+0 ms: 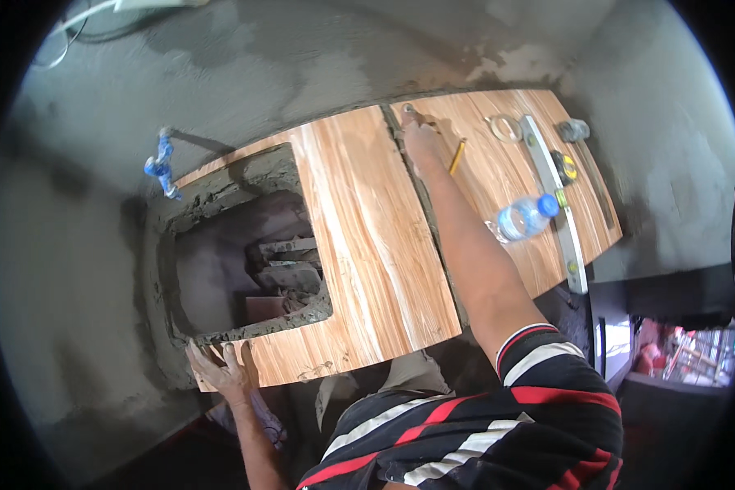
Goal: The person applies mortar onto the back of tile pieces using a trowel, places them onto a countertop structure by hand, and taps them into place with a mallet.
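A wood-patterned slab (367,237) lies on the counter, with a big cut-out on its left. My left hand (220,371) rests at the slab's near left corner, fingers spread over its front strip. At the far end of the mortar-filled gap (429,214) is my right hand (419,140), a finger reaching to the far corner of the second wood-patterned slab (486,175); its other fingers are partly hidden. Nothing shows in either hand. Grey mortar (241,332) lines the opening, and several flat grey pieces (290,265) lie down inside it.
On the right slab are a yellow pencil (458,156), a tape roll (505,128), a spirit level (557,200), a tape measure (563,167), a plastic bottle (527,218) and a crumpled clear piece (574,130). A blue-wrapped tap (163,165) juts from the plastered wall (327,61).
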The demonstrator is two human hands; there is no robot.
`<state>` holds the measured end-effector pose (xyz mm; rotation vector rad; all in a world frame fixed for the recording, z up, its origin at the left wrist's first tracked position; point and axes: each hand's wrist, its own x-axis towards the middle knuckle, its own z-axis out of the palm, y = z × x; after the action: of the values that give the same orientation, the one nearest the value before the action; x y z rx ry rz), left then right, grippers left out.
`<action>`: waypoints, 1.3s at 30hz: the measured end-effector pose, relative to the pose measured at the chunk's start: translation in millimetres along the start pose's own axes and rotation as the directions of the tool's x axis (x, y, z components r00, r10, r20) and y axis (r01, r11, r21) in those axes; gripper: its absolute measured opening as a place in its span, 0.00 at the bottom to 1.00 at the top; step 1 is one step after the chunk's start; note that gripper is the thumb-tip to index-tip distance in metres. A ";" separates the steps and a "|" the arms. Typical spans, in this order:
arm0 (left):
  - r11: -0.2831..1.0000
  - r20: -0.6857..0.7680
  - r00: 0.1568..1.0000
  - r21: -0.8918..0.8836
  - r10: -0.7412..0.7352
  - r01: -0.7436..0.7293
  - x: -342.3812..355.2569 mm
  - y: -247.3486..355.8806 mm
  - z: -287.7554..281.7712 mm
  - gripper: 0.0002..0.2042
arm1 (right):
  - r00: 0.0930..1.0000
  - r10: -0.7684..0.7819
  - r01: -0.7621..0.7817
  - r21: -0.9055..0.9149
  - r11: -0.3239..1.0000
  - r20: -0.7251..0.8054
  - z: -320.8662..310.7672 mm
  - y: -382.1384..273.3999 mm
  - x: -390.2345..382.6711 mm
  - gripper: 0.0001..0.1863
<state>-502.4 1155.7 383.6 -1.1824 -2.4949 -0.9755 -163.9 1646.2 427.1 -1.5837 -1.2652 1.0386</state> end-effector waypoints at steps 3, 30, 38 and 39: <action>0.999 0.016 1.000 0.033 0.011 -0.011 0.5 -6.1 -0.1 0.35 | 0.999 -0.028 0.024 -0.122 0.992 -0.032 7.5 -8.0 15.6 0.41; 0.997 0.067 0.996 0.036 -0.065 0.063 3.8 -0.4 -3.7 0.36 | 0.986 -0.120 0.130 -0.085 0.988 0.120 29.9 21.6 77.5 0.48; 0.999 0.069 0.998 0.040 -0.004 0.002 1.3 -1.3 -8.1 0.35 | 0.997 -0.010 0.041 -0.442 0.896 0.071 -15.2 31.1 6.9 0.38; 1.000 0.072 0.997 0.011 -0.006 0.006 1.7 0.6 -6.4 0.34 | 0.996 -0.033 0.065 -0.420 0.905 0.084 -23.8 36.0 -0.1 0.37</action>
<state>-503.6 1152.8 389.6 -1.2283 -2.5568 -0.9365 -131.0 1638.5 400.3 -1.8345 -1.6581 0.8321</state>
